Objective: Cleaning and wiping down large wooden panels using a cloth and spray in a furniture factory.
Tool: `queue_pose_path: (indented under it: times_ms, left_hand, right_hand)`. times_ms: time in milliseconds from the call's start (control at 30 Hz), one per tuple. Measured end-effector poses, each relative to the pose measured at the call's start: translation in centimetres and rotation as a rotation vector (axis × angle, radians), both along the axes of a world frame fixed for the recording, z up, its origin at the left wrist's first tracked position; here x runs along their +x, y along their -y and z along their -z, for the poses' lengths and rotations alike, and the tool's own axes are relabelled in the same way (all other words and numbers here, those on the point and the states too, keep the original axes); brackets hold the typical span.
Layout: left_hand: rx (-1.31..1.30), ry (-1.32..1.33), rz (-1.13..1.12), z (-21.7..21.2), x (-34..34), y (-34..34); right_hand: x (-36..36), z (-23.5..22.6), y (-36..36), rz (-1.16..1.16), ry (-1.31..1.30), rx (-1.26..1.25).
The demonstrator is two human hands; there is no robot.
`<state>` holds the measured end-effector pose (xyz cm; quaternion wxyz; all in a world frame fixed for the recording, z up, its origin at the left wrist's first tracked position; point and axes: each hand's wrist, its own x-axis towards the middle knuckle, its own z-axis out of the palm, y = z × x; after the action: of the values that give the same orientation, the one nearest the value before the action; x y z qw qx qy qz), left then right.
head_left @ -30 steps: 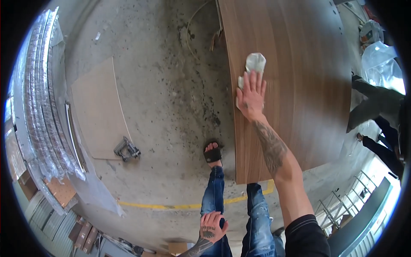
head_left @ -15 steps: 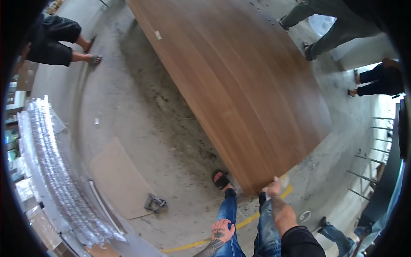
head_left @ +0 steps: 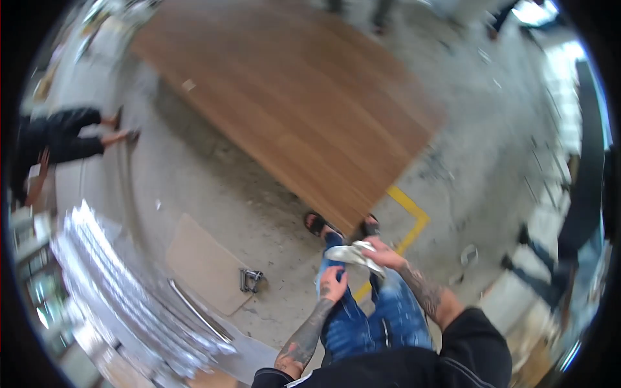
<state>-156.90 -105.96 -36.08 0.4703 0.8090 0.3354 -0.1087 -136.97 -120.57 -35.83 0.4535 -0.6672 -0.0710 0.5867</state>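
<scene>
My right hand grips a crumpled white cloth in front of my knees, just below the near corner of a large brown wooden board. My left hand sits beside it with bent fingers against my blue jeans, touching the lower edge of the cloth; whether it grips the cloth is unclear. My feet in dark sandals stand on the concrete floor at the board's corner. The picture is blurred by motion.
A person in dark clothes is at the far left. A small beige board with a metal clamp lies on the floor to my left, beside a stack of shiny metal profiles. A yellow floor line runs on the right.
My right hand has come off the wooden board and down to my knees with the cloth. My left hand has risen to meet it. The view has swung round.
</scene>
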Motion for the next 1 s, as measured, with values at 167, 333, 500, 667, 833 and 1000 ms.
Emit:
queue_pose_path:
  times_ms: [167, 333, 500, 667, 833, 1000]
  left_hand:
    - [-1.288, -0.044, -0.723, -10.7, 6.4, -1.0]
    - [-1.15, 0.128, -0.813, -17.3, 7.1, -0.3]
    - [-1.024, 0.284, -0.835, -22.5, 9.0, 0.1]
    - [-0.97, 0.363, -0.802, -28.0, 10.5, -0.3]
    - [-0.849, 0.338, -0.687, -28.9, 11.9, -0.4]
    - [-0.865, -0.003, -0.505, -25.5, 11.2, -2.3]
  right_hand:
    - [0.3, -9.7, 1.1, 0.272, -0.35, 0.185]
    - [1.9, -18.0, 2.5, 0.113, -0.255, 0.377]
    - [3.7, -22.8, 3.4, 0.164, 0.576, 0.513]
    - [7.2, -26.3, 5.3, 0.469, -0.079, 0.352]
    - [6.8, -26.0, 5.3, 0.896, -0.395, 0.503]
    - [6.7, -27.5, 5.2, 1.127, -0.479, 0.489]
